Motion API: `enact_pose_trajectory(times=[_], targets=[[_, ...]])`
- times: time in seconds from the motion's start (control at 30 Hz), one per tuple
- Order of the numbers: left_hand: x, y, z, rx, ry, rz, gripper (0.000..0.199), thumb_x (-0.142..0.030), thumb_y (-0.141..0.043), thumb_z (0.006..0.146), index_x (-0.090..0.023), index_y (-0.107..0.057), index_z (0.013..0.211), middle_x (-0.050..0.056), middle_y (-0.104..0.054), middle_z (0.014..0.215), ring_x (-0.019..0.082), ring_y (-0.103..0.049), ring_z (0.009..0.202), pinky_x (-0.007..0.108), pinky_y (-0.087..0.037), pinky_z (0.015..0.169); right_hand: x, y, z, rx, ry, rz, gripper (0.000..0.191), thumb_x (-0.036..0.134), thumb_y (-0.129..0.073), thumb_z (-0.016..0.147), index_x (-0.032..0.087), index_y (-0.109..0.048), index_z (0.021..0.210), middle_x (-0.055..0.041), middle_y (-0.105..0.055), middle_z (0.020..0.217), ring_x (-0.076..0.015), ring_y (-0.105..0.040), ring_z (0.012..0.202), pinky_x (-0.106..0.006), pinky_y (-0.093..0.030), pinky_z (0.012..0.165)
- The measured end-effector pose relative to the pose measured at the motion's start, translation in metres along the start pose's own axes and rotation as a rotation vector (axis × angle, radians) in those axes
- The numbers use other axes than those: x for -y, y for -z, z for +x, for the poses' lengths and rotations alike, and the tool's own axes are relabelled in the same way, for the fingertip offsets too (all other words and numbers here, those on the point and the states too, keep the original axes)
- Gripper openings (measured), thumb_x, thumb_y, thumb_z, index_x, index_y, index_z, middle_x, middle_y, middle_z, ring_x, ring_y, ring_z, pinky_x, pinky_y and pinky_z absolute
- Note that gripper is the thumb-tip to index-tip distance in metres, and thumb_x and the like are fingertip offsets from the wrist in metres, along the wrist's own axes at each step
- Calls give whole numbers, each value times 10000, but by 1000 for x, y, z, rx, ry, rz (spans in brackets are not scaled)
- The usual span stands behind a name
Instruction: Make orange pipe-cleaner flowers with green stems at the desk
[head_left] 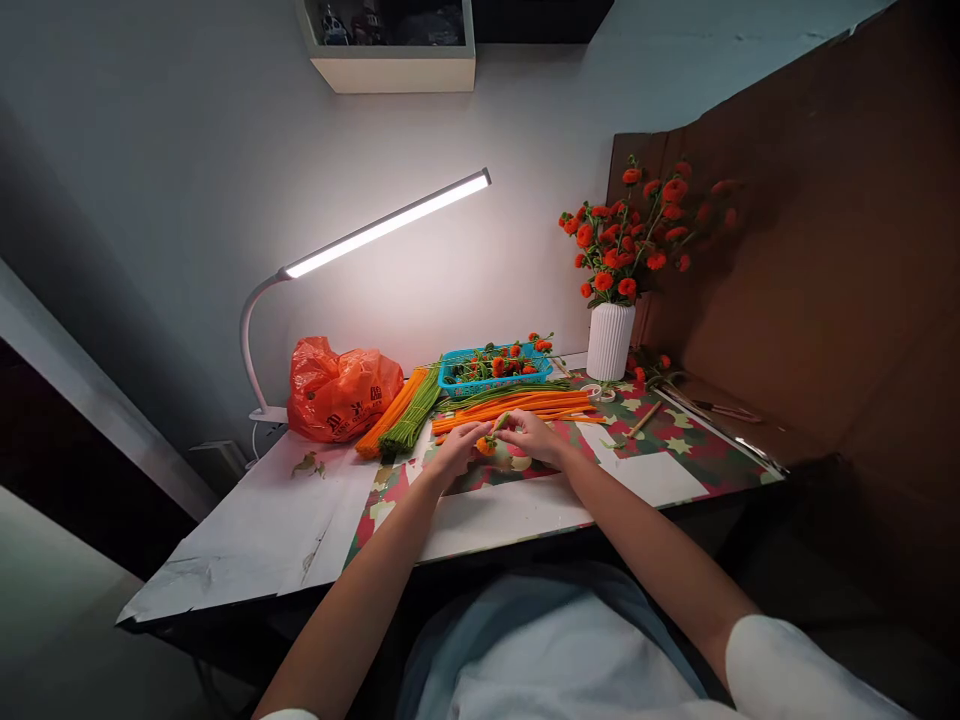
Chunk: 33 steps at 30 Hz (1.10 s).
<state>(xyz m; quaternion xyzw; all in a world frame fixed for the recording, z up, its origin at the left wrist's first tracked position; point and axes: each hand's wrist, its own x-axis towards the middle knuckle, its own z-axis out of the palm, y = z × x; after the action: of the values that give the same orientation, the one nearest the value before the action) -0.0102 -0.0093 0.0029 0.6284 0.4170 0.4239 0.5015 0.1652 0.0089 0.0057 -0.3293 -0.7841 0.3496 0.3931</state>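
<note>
Over the middle of the table, my left hand (457, 450) is closed at the fingertips on a small orange chenille flower (486, 446), whose head hangs below the fingers. My right hand (532, 438) comes in from the other side, thumb and finger pinched on a short green chenille piece (502, 421) at the flower's stem end. Where the green piece meets the flower is partly hidden by the fingers. Just behind both hands lie loose orange chenille stems (540, 403).
Behind are a blue basket (442, 381) of flowers, green stem bundle (412, 412), orange bundle (386, 415) and orange plastic bag (337, 390). A lit lamp (390, 225) hangs above. At right stand a white vase (609, 342) with red-orange flowers (626, 240) and a cardboard wall (810, 240).
</note>
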Motion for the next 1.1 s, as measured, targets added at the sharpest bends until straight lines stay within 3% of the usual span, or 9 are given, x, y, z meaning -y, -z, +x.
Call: enact_pose_trajectory(times=[0.17, 0.3, 0.37, 0.47, 0.6, 0.73, 0.8, 0.97, 1.1], targets=[[1, -4, -2, -180, -370, 558, 171, -343, -616, 744, -175, -616, 778, 42, -621, 817, 170, -563, 773, 274, -446, 682, -7, -2, 3, -101, -28, -219, 102, 241, -605, 819, 155, -659, 804, -26, -624, 784, -151, -550, 744, -255, -389, 665], [3, -5, 0, -236, -439, 661, 99, -225, -544, 755, -178, -627, 726, 36, -616, 777, 160, -546, 750, 269, -429, 680, -3, -4, 1, -126, -34, -346, 60, 224, -640, 815, 182, -678, 833, -37, -646, 829, -180, -543, 828, -285, -367, 730], [5, -3, 2, -213, -380, 585, 100, -236, -558, 730, -173, -627, 692, 28, -618, 735, 154, -547, 718, 262, -427, 660, 1, -4, -1, -126, 25, -380, 45, 193, -639, 820, 198, -682, 830, -34, -664, 838, -190, -532, 869, -313, -350, 786], [6, 3, 3, -93, -154, 370, 159, -322, -597, 695, -167, -624, 669, 3, -593, 631, 129, -516, 592, 241, -403, 565, 3, -3, -3, -103, 129, -378, 80, 181, -619, 843, 217, -690, 845, -29, -677, 837, -191, -514, 888, -340, -334, 840], [2, 12, 2, 43, 109, 101, 194, -341, -661, 614, -152, -619, 620, 6, -586, 596, 104, -477, 519, 226, -374, 505, 0, -1, -4, -30, 190, -274, 119, 281, -601, 870, 216, -701, 855, -38, -659, 812, -190, -496, 877, -309, -376, 795], [-2, 13, 1, 161, 237, -170, 166, -300, -657, 606, -139, -633, 640, 58, -639, 683, 137, -569, 609, 270, -468, 621, -4, 0, -2, -7, 204, -166, 187, 358, -606, 861, 199, -698, 829, -35, -630, 810, -179, -519, 864, -286, -401, 773], [-2, 11, 2, 152, 230, -170, 199, -330, -633, 650, -132, -643, 673, 79, -646, 702, 156, -591, 636, 288, -485, 641, -4, 0, -1, -18, 166, -152, 207, 370, -599, 862, 188, -693, 827, -37, -618, 827, -175, -533, 852, -284, -405, 765], [0, 5, 0, -188, -90, 256, 334, -455, -536, 769, -144, -659, 788, 70, -645, 784, 173, -598, 716, 266, -465, 614, -4, -1, -1, -121, 51, -254, 203, 347, -597, 862, 171, -676, 796, -36, -586, 790, -181, -519, 854, -287, -386, 749], [0, -2, -3, -254, -436, 689, 148, -313, -579, 767, -189, -648, 725, 49, -640, 806, 183, -587, 803, 298, -453, 758, -8, -5, 1, -161, 2, -387, 168, 318, -615, 851, 180, -661, 767, -30, -590, 773, -188, -503, 865, -311, -343, 775]])
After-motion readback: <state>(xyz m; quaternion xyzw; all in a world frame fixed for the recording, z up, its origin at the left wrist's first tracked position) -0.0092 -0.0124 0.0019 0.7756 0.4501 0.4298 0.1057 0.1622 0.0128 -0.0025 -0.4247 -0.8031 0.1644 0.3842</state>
